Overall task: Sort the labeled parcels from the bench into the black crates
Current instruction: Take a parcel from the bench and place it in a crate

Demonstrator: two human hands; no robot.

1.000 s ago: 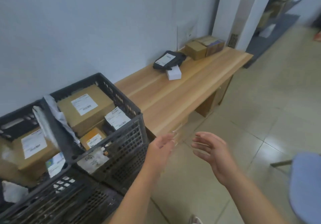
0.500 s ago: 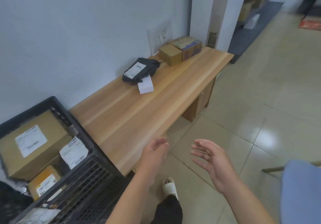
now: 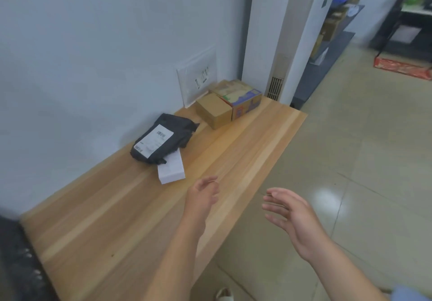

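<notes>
A long wooden bench [image 3: 112, 221] runs along the wall. On it lie a black bag parcel [image 3: 163, 138] with a white label, a small white box [image 3: 171, 169] half under it, a plain cardboard box [image 3: 213, 110] and a printed carton [image 3: 242, 96] at the far end. My left hand [image 3: 203, 194] hovers over the bench just short of the white box, fingers relaxed, holding nothing. My right hand [image 3: 289, 214] floats off the bench's front edge, fingers straight and empty. Only a blurred edge of a black crate [image 3: 16, 268] shows at the lower left.
A white socket panel [image 3: 197, 76] sits on the wall above the boxes. A white pillar [image 3: 275, 43] stands past the bench's far end, with dark shelving [image 3: 336, 27] behind it. Tiled floor [image 3: 362, 160] spreads to the right; a slippered foot [image 3: 224, 295] shows below.
The view has swung right along the bench, so the crates have slid almost out of sight. Both hands have moved forward toward the parcels, the left one now over the bench top.
</notes>
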